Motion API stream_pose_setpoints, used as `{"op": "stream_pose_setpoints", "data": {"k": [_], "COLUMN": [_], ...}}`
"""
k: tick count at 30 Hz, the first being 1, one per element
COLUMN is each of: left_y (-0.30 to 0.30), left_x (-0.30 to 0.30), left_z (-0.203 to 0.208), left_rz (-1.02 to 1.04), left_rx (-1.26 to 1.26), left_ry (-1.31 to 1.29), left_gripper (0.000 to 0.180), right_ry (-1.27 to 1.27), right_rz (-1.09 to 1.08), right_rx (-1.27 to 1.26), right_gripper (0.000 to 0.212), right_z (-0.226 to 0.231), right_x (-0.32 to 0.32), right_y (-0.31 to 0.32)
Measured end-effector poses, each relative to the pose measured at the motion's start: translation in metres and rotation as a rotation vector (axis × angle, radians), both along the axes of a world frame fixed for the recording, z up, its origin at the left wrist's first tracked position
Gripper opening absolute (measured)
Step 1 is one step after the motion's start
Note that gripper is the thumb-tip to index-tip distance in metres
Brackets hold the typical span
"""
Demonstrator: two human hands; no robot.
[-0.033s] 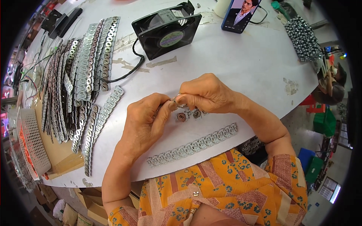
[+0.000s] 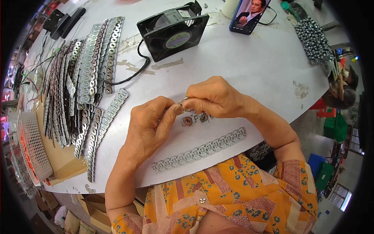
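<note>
My left hand [image 2: 150, 119] and my right hand [image 2: 214, 97] meet above the table, thumbs and fingers pinched close together. Between the fingertips shows a bit of a small metal part [image 2: 181, 102], mostly covered, so its kind is unclear. Just beneath my right hand lie a loose metal link with a copper-coloured round piece [image 2: 187, 121] and another with a darker round piece [image 2: 203, 117]. Nearer to me, a strip of joined silvery metal links [image 2: 200, 150] rests flat, slanting up to the right, touched by neither hand.
Many linked metal strips [image 2: 85, 78] are heaped at the left, beside a white perforated basket [image 2: 34, 144]. A black fan [image 2: 173, 33] with a cable stands at the back. Behind my right hand is a phone [image 2: 249, 15]; a bundle of shiny parts [image 2: 313, 41] lies far right.
The picture on the phone screen is different. Both hands stay pinched in nearly the same place, with only a very slight shift of the fingers.
</note>
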State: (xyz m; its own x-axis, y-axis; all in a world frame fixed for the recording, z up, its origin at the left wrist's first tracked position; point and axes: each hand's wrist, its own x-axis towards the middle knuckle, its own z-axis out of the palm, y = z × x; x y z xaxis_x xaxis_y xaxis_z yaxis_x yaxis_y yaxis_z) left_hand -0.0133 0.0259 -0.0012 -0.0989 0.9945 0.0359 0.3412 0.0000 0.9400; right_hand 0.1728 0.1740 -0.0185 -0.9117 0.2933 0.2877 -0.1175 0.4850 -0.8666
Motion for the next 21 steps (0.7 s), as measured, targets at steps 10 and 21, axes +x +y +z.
{"op": "stream_pose_setpoints", "data": {"k": [10, 21], "left_y": [0.000, 0.003], "left_x": [-0.004, -0.005], "left_z": [0.015, 0.010], "left_rz": [0.087, 0.033], "left_rx": [-0.230, -0.298], "left_ry": [-0.498, -0.813], "left_gripper": [0.027, 0.028], "right_ry": [-0.275, -0.125], "right_rz": [-0.024, 0.120], "right_rx": [-1.098, -1.408], "right_gripper": [0.035, 0.033], "right_z": [0.021, 0.015], "right_x": [-0.003, -0.006], "right_y": [-0.014, -0.018]}}
